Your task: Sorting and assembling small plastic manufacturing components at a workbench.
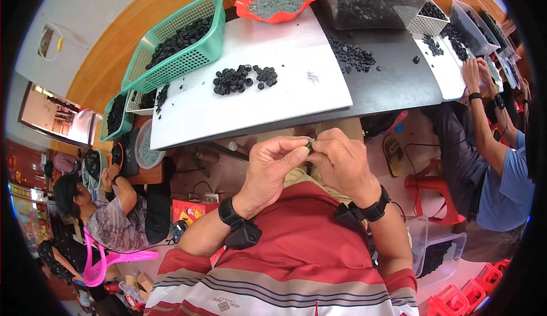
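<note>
My left hand point(274, 161) and my right hand point(345, 165) meet in front of my body, just off the table's near edge. Their thumbs and fingers pinch a small dark part point(309, 147) between them; most of it is hidden by the fingertips. Beyond them, on a white board point(307, 42), lies a heap of small round black parts point(231, 80), with a smaller cluster point(266, 76) beside it. To the right on the same board is a little pile of thin pale pieces point(313, 77).
A green basket of black parts point(134, 68) stands at the board's far left. A red scalloped bowl point(244, 2) holds grey pieces, and a clear bin point(364, 17) holds black parts. Co-workers sit at both sides; a red stool point(436, 193) stands to the right.
</note>
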A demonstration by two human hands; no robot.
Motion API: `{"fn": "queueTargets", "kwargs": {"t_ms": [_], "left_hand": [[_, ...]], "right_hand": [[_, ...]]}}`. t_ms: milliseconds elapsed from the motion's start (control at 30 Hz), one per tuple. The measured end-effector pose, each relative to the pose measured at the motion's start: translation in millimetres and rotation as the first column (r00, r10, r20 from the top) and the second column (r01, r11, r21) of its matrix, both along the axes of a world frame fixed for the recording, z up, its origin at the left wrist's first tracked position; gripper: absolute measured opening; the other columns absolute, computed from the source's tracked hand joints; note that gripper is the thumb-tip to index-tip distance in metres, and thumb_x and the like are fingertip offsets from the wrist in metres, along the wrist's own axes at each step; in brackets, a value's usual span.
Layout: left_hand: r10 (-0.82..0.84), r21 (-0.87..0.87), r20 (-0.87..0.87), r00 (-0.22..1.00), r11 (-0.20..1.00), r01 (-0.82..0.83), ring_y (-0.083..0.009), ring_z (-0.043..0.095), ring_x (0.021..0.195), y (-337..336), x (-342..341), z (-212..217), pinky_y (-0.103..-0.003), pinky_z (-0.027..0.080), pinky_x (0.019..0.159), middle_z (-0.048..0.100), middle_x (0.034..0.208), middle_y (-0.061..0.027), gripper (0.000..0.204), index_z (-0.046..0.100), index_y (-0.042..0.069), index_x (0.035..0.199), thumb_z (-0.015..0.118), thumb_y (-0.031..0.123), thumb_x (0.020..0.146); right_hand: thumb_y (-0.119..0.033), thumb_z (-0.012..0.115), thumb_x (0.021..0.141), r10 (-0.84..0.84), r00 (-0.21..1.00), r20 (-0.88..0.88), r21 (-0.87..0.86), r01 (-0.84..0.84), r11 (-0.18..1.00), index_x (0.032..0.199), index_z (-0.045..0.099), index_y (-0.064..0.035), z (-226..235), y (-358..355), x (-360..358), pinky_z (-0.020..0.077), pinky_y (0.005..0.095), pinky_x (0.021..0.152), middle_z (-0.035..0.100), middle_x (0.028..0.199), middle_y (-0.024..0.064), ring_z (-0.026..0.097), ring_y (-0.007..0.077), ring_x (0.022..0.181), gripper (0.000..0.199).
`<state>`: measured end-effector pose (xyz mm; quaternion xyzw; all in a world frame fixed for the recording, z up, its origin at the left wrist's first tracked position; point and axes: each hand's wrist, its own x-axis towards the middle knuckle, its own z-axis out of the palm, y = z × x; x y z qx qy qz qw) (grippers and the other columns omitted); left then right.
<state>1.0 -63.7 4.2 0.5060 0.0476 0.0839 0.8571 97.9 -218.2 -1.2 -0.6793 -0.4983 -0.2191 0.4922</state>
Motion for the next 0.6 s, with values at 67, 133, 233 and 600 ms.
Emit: {"fn": "queueTargets", "kwargs": {"t_ms": [67,133,233,600], "left_hand": [[0.004,-0.014,-0.004,1.000,1.000,-0.004,-0.0122,0.067,0.100,1.1,0.0,-0.2,-0.028,0.054,0.092,0.073,0.109,-0.0082,0.017,0.073,0.000,0.112,0.070,0.002,0.095],[-0.022,-0.032,-0.035,0.999,0.999,0.021,-0.0106,0.066,0.099,4.1,-1.7,-1.8,-0.026,0.054,0.089,0.072,0.107,-0.0069,0.016,0.071,0.000,0.112,0.070,0.002,0.096],[-0.047,-0.080,-0.068,0.997,0.996,0.042,-0.0093,0.066,0.097,4.3,-3.6,-3.7,-0.024,0.055,0.086,0.070,0.105,-0.0052,0.015,0.067,0.000,0.111,0.069,0.003,0.097],[-0.095,-0.132,-0.153,0.984,0.988,0.075,-0.0123,0.067,0.099,15.3,-9.4,-10.8,-0.026,0.056,0.088,0.069,0.108,-0.0073,0.020,0.060,0.001,0.114,0.068,0.000,0.096]], "right_hand": [[-0.005,0.081,0.077,-0.010,1.000,-0.027,0.015,0.011,1.000,0.090,0.060,-0.0045,2.8,1.5,-1.6,0.0515,0.0342,0.053,0.060,0.084,0.0080,0.063,0.0244,0.066,0.025],[-0.007,0.082,0.077,0.000,0.996,-0.085,0.032,0.002,0.999,0.096,0.064,-0.0052,6.3,3.4,-4.3,0.0516,0.0338,0.053,0.059,0.085,0.0065,0.063,0.0239,0.066,0.026],[-0.009,0.082,0.077,0.012,0.997,-0.077,-0.062,-0.017,0.998,0.103,0.067,-0.0064,4.9,-0.5,-5.8,0.0516,0.0333,0.053,0.058,0.086,0.0052,0.063,0.0230,0.065,0.030],[-0.014,0.080,0.080,0.060,0.997,-0.058,-0.277,-0.074,0.958,0.102,0.065,-0.0064,5.0,1.8,-6.8,0.0507,0.0343,0.052,0.058,0.091,0.0051,0.064,0.0218,0.065,0.028]]}}
